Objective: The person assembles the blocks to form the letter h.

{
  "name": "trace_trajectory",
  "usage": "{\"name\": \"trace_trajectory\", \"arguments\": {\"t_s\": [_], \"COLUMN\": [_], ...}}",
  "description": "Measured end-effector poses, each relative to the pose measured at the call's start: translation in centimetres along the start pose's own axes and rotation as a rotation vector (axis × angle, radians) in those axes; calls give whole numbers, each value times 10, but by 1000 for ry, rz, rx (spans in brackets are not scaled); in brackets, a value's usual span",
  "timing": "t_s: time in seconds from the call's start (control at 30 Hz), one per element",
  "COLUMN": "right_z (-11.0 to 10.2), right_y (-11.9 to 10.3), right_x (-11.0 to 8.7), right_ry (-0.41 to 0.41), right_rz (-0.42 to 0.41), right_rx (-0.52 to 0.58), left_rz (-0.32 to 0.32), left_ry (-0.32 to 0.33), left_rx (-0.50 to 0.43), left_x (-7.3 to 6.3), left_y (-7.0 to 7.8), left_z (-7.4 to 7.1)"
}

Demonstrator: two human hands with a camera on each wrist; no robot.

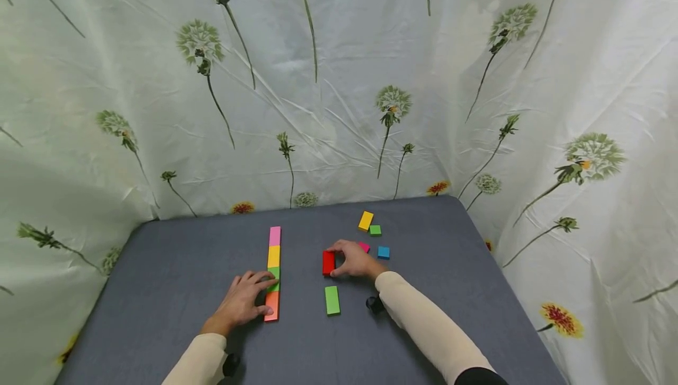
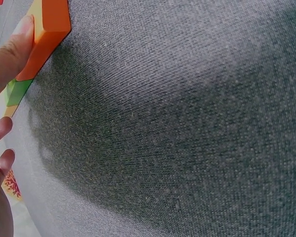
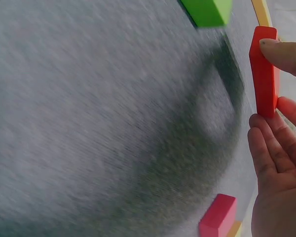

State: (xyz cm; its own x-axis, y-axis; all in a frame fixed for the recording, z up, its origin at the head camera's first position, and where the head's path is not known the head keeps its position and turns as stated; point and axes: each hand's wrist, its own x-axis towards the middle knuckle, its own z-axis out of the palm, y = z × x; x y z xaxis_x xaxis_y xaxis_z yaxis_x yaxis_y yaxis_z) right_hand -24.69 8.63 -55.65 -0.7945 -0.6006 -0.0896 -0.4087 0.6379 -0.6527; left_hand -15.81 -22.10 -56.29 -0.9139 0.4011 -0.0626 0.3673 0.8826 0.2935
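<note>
A straight row of blocks runs away from me on the left: orange (image 1: 272,301), green (image 1: 273,272), yellow (image 1: 273,255) and pink (image 1: 275,235). Beside the near end, my left hand (image 1: 239,301) touches it, thumb on the orange block and a finger over the green one. The left wrist view shows the thumb against the orange block (image 2: 55,19), other fingers spread apart. My right hand (image 1: 356,260) pinches a red block (image 1: 328,263) lengthwise between thumb and fingers. In the right wrist view the red block (image 3: 262,74) appears raised off the cloth.
A light green block (image 1: 332,301) lies nearer me, right of the row. Behind my right hand are a yellow block (image 1: 366,221), a small green block (image 1: 375,230), a blue block (image 1: 384,252) and a partly hidden pink-red block (image 1: 364,246). Floral curtains (image 1: 339,108) border the grey surface (image 1: 175,267).
</note>
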Motion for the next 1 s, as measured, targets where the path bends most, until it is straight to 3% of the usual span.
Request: {"name": "trace_trajectory", "arguments": {"t_s": [0.73, 1.0], "right_z": [15, 17], "right_y": [-1, 4], "right_x": [-17, -18], "right_ry": [-7, -9], "right_rz": [41, 52], "right_rx": [201, 173], "left_rz": [38, 23], "left_ry": [17, -5], "left_rx": [-24, -30], "left_x": [-2, 1], "left_y": [-5, -3], "left_z": [0, 0]}}
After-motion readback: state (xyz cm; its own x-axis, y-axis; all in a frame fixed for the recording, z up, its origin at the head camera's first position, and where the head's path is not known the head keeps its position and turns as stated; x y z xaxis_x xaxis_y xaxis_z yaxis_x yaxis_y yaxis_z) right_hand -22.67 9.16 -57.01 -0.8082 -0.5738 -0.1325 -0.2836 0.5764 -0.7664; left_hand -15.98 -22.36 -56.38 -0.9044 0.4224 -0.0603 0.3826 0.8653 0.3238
